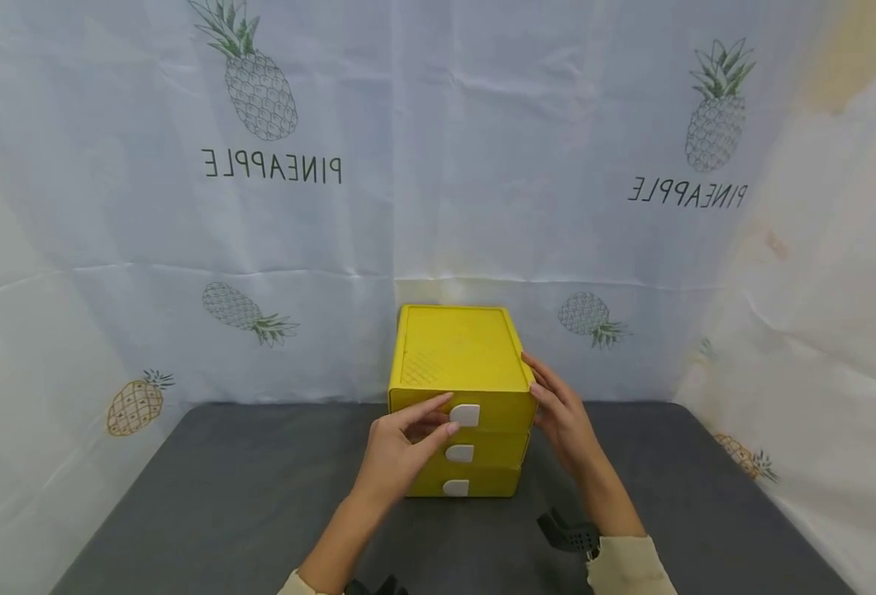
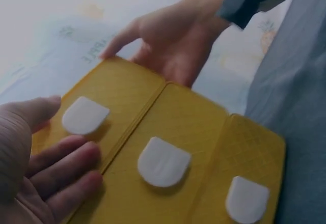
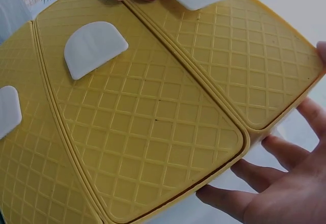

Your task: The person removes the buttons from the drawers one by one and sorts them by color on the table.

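A yellow three-drawer box (image 1: 456, 347) stands on the dark table, with a white tab on each drawer. My left hand (image 1: 397, 450) is at the top drawer's tab (image 2: 85, 116), thumb and fingers spread apart around its left side. No pinch on the tab shows in the left wrist view. On the box's right side, my right hand (image 1: 568, 421) rests with fairly straight fingers (image 3: 254, 174) along the side wall, its thumb near the top front corner. All drawers, including the middle one (image 3: 147, 117) with its raised grid pattern, are closed.
Behind the box hangs a pale curtain (image 1: 483, 190) printed with pineapples, also running along both sides. A dark grey cloth (image 1: 259, 496) covers the table. A black strap device (image 1: 568, 533) sits on the right wrist by a beige sleeve.
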Motion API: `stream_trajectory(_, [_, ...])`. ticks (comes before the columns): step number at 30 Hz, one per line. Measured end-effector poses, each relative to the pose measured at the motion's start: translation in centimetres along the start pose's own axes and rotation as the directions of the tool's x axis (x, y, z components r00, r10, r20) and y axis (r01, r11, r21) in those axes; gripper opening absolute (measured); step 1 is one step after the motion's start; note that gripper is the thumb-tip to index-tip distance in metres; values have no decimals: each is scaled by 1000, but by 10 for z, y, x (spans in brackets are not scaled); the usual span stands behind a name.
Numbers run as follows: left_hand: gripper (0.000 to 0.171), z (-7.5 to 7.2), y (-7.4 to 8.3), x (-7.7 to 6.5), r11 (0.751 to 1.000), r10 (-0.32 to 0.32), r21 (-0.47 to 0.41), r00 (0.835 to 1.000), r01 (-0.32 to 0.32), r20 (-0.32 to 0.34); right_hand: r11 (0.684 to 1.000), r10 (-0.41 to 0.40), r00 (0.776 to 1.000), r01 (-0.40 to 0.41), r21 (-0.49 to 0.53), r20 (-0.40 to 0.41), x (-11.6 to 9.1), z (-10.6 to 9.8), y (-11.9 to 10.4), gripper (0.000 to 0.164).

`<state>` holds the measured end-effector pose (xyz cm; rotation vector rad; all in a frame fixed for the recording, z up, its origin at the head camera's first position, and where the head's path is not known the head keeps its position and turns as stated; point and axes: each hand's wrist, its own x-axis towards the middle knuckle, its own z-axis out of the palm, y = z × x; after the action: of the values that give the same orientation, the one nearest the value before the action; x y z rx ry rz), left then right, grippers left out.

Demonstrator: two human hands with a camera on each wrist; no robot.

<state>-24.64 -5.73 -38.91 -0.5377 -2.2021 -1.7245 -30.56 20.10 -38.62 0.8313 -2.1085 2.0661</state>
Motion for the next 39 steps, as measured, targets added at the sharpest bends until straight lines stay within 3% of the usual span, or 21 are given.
stream_trajectory(8, [30,-1,2,7,999,-41,3,999,41,22,999,37,999,-37,-3,1,0,8,2,56])
stream_trajectory(16, [21,8,-6,10,991,-48,-128,999,46,-15,998,60,998,-59,23,-13,-2,7,2,57])
stream_trajectory(22, [20,11,-7,9,992,-20,-126,999,16,-37,997,71,997,-71,29,2,-3,3,3,57])
stream_trajectory(31, [19,11,-3,4,990,-57,-135,997,49,-56,992,122,993,-122,44,4,-1,1,0,58])
stream_trajectory(39, [18,13,-1,-1,993,-66,-105,996,59,-65,994,107,994,-107,16,-8,-1,-3,0,57])
